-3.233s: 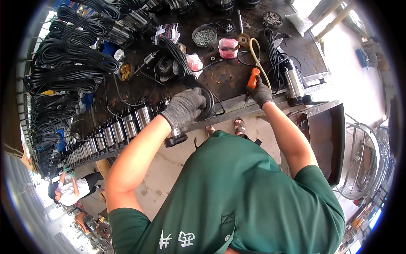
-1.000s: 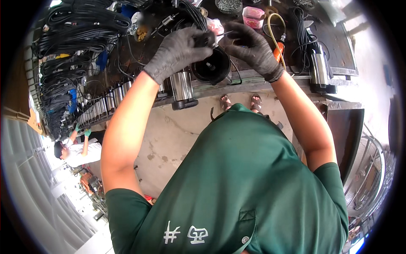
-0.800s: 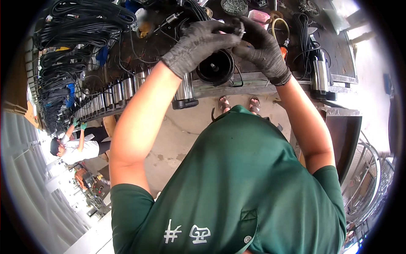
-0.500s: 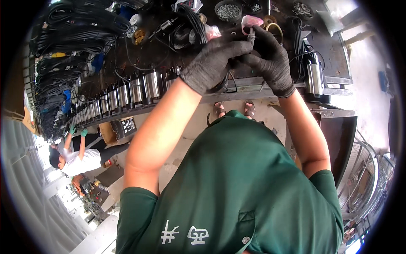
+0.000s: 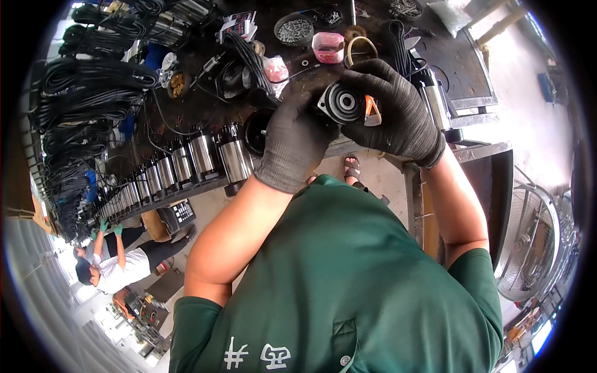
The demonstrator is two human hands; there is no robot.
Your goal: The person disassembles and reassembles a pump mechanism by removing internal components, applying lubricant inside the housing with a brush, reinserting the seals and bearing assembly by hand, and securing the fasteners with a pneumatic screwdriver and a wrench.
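A round black part with concentric rings and a pale metal flange (image 5: 344,102) is held up over the near edge of the workbench, its ringed face toward me. My left hand (image 5: 292,140), in a dark knit glove, is closed round its left side and hides most of its body. The gloved right hand (image 5: 401,115) curls about the other side, fingertips at the top rim and thumb at the lower rim. Between that thumb and fingers shows a small orange-edged piece (image 5: 372,110), whose kind I cannot make out.
Silver cylindrical pumps (image 5: 234,155) line the bench's near edge on the left; another pump (image 5: 435,99) lies right. Behind are a pink cup (image 5: 328,48), a bowl of screws (image 5: 294,30) and coiled black cables (image 5: 102,90). Co-workers (image 5: 124,267) stand far left; a fan (image 5: 528,242) is right.
Both hands have come down and nearer to me. The ringed face of the part now shows; before, a slim metal shaft stuck up between the hands. My view has shifted right.
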